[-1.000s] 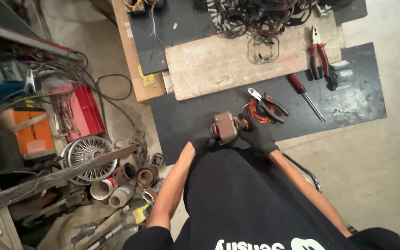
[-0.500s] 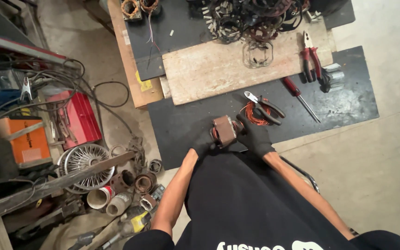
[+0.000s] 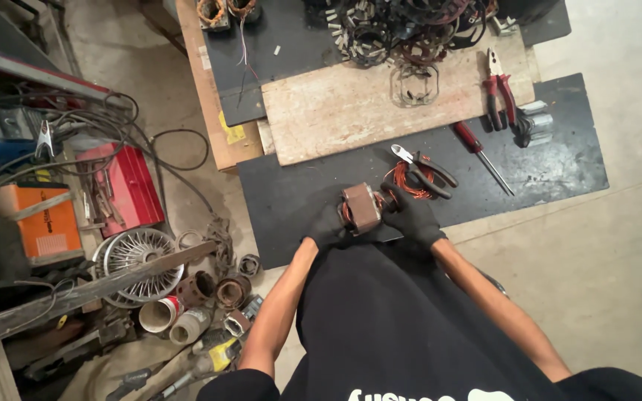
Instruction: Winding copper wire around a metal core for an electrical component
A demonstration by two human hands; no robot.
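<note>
A repair workshop is shown: a bare concrete floor (image 3: pixel 618 245) is crowded with a red toolbox (image 3: pixel 129 186), tangled cables (image 3: pixel 98 126), a wire fan guard (image 3: pixel 139 256) and rusty metal rings (image 3: pixel 217 289). Pliers (image 3: pixel 498 93), a screwdriver (image 3: pixel 482 154) and wire cutters (image 3: pixel 421 167) are laid out on a low black table (image 3: pixel 559 163) beside copper wire coils (image 3: pixel 409 180).

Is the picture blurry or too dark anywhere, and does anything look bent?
Head view: even, soft light, no strong glare or hard shadows; the gloved left hand and right hand gripping the motor stator look sharp; the black mat shows pale scuffs, not shine; the wide lens bows the wooden board edges a little; the left clutter sits dimmer.
</note>
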